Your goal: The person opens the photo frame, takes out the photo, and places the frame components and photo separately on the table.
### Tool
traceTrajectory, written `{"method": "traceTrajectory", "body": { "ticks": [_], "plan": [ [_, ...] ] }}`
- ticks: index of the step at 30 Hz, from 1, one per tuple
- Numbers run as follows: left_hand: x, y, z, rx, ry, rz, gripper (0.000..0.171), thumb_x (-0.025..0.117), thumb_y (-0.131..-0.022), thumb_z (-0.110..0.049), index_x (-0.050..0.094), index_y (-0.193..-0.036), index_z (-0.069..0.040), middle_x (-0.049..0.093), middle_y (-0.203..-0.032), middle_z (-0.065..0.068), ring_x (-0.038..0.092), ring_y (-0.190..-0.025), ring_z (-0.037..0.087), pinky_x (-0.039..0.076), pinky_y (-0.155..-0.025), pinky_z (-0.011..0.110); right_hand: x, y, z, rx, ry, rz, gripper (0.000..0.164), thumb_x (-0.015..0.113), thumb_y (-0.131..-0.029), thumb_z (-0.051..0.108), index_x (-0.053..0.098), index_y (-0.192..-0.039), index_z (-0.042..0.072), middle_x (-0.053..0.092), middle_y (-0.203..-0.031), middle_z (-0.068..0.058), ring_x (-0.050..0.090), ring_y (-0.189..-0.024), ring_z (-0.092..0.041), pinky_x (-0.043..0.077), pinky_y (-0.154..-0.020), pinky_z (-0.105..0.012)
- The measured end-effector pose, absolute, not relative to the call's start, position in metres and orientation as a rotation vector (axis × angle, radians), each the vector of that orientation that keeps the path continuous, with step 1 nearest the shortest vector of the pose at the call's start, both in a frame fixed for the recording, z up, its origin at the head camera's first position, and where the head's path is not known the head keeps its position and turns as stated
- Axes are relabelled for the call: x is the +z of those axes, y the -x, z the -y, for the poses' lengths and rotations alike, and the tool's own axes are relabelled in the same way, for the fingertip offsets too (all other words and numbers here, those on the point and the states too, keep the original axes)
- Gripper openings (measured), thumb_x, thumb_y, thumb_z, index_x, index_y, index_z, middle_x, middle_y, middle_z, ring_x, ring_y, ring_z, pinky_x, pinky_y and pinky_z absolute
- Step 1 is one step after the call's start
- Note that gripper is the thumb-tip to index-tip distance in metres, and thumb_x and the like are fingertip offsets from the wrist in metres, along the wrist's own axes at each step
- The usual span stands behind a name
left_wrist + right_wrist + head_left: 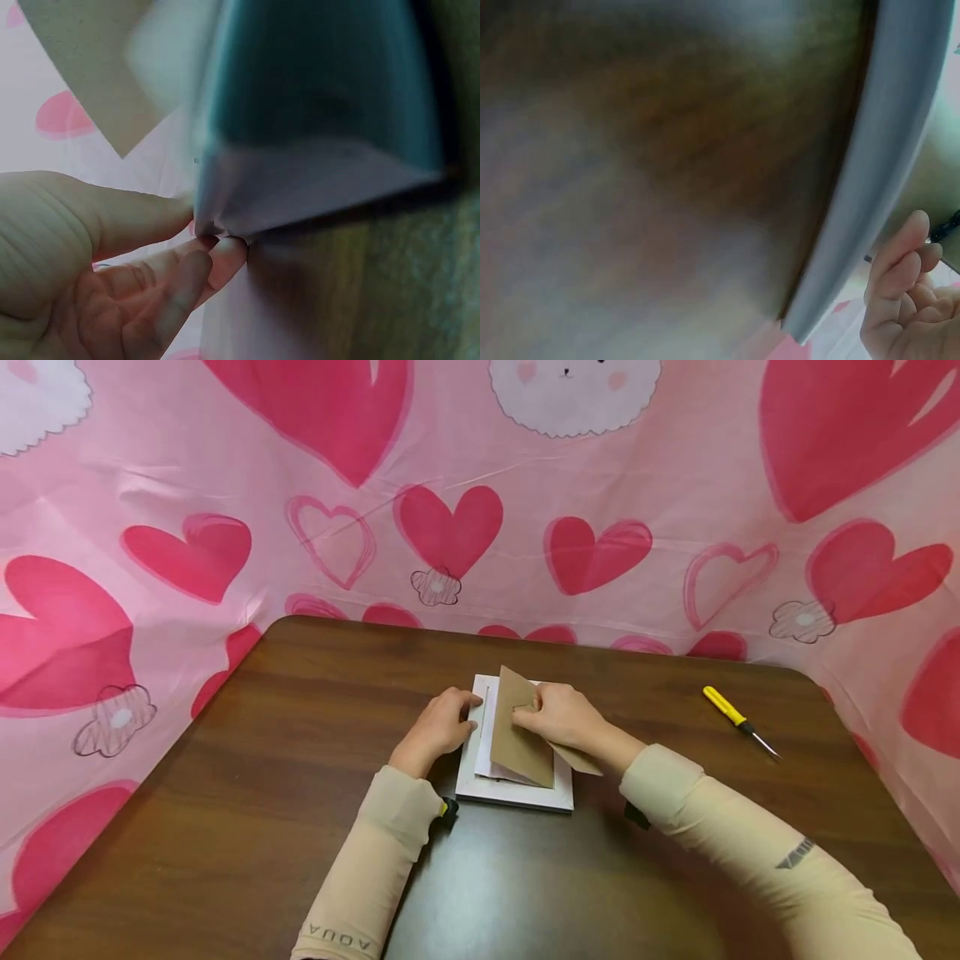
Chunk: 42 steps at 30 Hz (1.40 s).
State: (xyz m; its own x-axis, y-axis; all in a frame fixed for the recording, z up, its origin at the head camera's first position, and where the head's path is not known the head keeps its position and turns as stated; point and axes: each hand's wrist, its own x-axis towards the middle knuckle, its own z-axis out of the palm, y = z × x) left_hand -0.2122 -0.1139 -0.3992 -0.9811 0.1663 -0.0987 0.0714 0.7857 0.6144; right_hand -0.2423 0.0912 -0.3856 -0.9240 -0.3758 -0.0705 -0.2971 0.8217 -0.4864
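Note:
A white picture frame (514, 793) lies on the table. Over it a brown backing board (517, 747) stands tilted up at its left side, with a stand flap (577, 760) sticking out to the lower right. White paper (486, 752) shows beneath the board. My right hand (562, 714) pinches the board near its upper right part. With thumb and fingertips, my left hand (438, 727) grips the frame's left edge; the left wrist view shows this hand (150, 255) at the frame's corner. In the right wrist view, curled fingers of the right hand (907, 292) appear beyond the frame's side (877, 172).
A screwdriver (738, 718) with a yellow and black handle lies on the dark wooden table (225, 827), to the right. Pink cloth with hearts (450, 527) hangs behind the table and along its sides.

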Motion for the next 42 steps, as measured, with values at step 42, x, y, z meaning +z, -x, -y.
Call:
{"method": "traceTrajectory", "body": {
  "ticks": [42],
  "plan": [
    [-0.401,0.212,0.116,1.023,-0.174,-2.805,0.039,0.065,-0.093,-0.007,0.063,-0.132,-0.005,0.061,-0.129,0.017,0.057,-0.114,0.03,0.046,-0.104,0.044,-0.36,0.241,-0.127,-1.253,0.283,-2.265,0.024,0.069,-0.089,0.018,0.059,-0.096,-0.003,0.052,-0.064,0.001,0.052,-0.057,-0.01,0.042,-0.053,-0.022]
  ]
}}
